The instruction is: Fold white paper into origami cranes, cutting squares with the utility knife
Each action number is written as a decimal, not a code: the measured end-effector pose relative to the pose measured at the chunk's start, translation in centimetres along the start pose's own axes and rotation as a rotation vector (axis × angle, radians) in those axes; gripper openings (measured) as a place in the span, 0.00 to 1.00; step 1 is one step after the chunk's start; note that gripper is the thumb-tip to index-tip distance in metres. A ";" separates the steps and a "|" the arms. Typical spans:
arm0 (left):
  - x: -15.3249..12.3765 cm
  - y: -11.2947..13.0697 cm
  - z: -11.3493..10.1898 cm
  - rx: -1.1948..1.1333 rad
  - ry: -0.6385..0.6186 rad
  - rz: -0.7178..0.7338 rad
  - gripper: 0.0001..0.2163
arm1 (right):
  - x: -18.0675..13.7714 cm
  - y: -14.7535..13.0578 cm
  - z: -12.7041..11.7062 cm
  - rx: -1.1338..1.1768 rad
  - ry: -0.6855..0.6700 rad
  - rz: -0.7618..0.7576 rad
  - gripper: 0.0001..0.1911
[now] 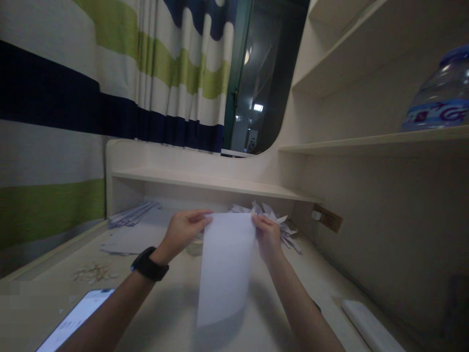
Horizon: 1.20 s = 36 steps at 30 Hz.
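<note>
Pinching one white sheet by its top corners, the left hand and right hand have it hanging below their fingertips over one desk; farther out are one watch, one phone, one folded-paper heap, one bottle

Sheet over desk, phone at L, papers behind, bottle on R shelf

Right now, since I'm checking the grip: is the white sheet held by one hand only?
No, the left hand and right hand each pinch a top corner of the white sheet.
</note>
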<state>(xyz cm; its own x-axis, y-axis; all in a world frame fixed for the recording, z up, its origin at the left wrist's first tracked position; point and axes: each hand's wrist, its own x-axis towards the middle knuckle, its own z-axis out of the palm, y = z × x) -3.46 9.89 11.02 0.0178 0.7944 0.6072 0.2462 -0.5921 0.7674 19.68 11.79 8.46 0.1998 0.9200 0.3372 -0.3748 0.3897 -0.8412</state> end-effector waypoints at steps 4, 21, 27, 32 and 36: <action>-0.1 0.1 0.0 0.005 0.007 -0.012 0.13 | -0.1 0.0 0.0 -0.014 -0.015 0.009 0.13; 0.2 -0.1 -0.2 -0.083 0.082 -0.073 0.14 | -0.3 0.6 0.1 -0.145 -0.082 0.079 0.18; 0.4 -0.3 -0.2 -0.140 0.119 -0.084 0.13 | -0.3 0.6 0.1 -0.164 -0.126 0.087 0.17; 0.6 -0.7 -0.4 -0.144 0.119 -0.080 0.12 | -0.2 0.9 0.3 -0.177 -0.095 0.075 0.18; 0.5 -0.8 -0.4 -0.144 0.117 -0.095 0.13 | -0.2 1.0 0.3 -0.179 -0.086 0.069 0.18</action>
<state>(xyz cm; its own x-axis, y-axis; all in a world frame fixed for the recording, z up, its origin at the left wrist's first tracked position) -4.02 10.76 10.78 -0.1142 0.8314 0.5439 0.1004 -0.5350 0.8389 18.99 11.97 7.64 0.0989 0.9473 0.3048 -0.2167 0.3195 -0.9225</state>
